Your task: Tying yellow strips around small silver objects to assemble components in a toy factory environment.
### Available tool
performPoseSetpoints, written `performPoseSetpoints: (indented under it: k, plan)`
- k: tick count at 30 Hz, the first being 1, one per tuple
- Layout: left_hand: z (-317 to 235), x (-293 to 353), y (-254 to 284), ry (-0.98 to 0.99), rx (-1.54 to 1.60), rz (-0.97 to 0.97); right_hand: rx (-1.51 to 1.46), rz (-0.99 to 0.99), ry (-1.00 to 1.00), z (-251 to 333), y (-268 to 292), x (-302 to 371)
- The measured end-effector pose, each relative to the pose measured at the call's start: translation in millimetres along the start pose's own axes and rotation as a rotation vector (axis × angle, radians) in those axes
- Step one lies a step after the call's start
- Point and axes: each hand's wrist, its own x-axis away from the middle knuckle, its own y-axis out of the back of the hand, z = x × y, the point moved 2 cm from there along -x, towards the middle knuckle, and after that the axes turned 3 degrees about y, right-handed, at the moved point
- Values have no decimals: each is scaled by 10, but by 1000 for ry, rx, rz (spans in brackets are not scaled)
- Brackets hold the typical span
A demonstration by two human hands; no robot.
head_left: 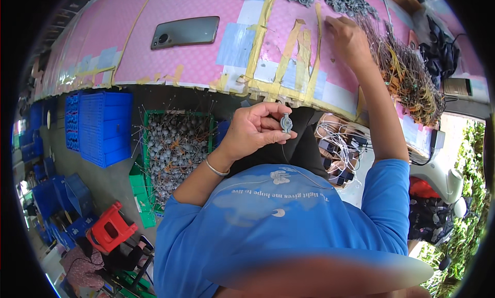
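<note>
Steady the small grey part [286, 123] pinched in the left grip [251, 129], and guide the right grip [351, 38], too obscured to judge wide or narrow, without snagging the wires [405, 78] to its right or scattering the grey pile [336, 0] just beyond.

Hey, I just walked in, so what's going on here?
A person's left hand holds a small grey rounded part between fingers and thumb, in front of a pink, tape-patched worktable. The right hand is over the tabletop, near a heap of loose grey parts; whether it grips anything is unclear. Bundled brown and orange wires lie to its right.
</note>
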Motion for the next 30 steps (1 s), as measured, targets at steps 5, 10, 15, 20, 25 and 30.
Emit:
performPoseSetpoints:
  k: [5,10,15,20,25,30]
  plan:
    - [-27,64,-120,-65,5,-28,-76,-13,15,8,64,50]
    - [-61,126,-162,-198,10,-165,-329,-115,-191,535,323,304]
    - [-54,189,-175,-335,-34,-242,-1056,47,-389,1429,848,1050]
    - [-39,196,-265,-377,-197,-256,-1301,38,-320,1612,944,1342]
    - [-35,244,-338,-393,-301,-263,-1274,56,-280,1583,985,1403]
    - [-1,305,-333,-328,-457,-304,-1300,88,-318,1639,988,1430]
